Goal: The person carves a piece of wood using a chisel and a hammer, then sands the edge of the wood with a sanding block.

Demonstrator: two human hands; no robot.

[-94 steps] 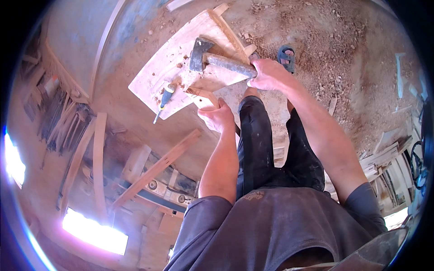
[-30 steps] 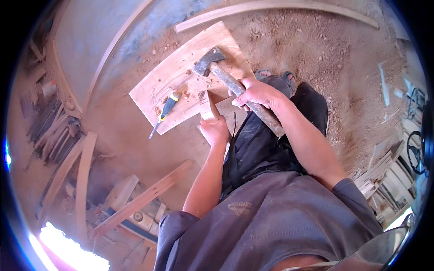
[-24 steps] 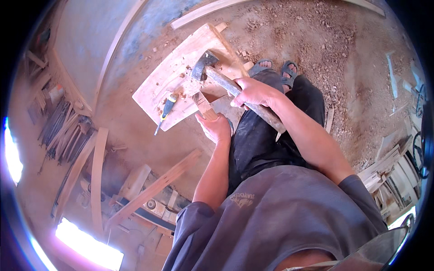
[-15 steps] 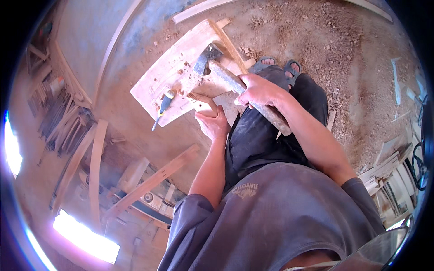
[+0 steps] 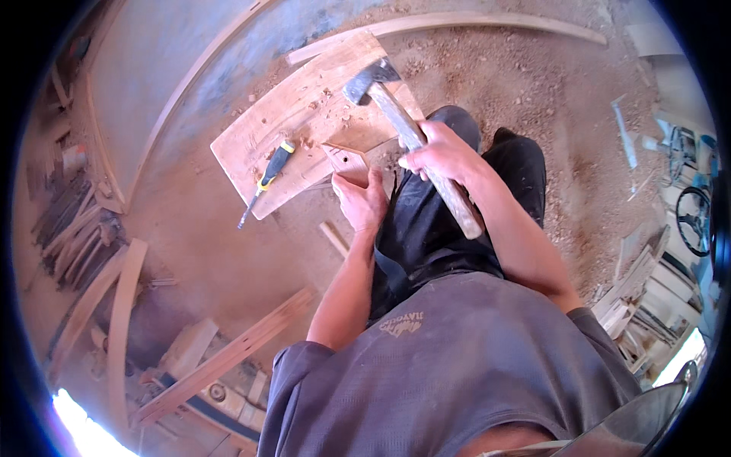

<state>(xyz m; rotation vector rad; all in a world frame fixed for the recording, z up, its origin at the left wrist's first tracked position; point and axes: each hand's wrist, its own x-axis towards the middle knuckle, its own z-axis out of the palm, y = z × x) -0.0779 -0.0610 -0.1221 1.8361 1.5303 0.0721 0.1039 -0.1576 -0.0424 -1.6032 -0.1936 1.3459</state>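
Observation:
My right hand (image 5: 445, 154) grips the wooden handle of a hatchet (image 5: 394, 113). Its dark metal head is raised over the right part of a low wooden bench (image 5: 247, 145). In my left hand (image 5: 360, 201) is a small wooden block (image 5: 348, 162) with a pointed end and a dark hole in its face. The block is at the near edge of the bench; whether it rests on the top I cannot tell. Left of it, a screwdriver (image 5: 276, 165) with a black and yellow handle lies on the bench, its shaft sticking out past the near edge.
Wood chips lie on the bench and the dirt floor (image 5: 563, 99). A long curved board (image 5: 449, 23) lies beyond the bench. Stacked wood strips (image 5: 80, 236) and a plank (image 5: 228, 354) are at the left. More boards (image 5: 647, 297) and a steering wheel (image 5: 691, 221) stand at the right.
The hatchet has come up off the bench, its head rising and shifting slightly right. My left hand still holds the block. The whole view has shifted somewhat.

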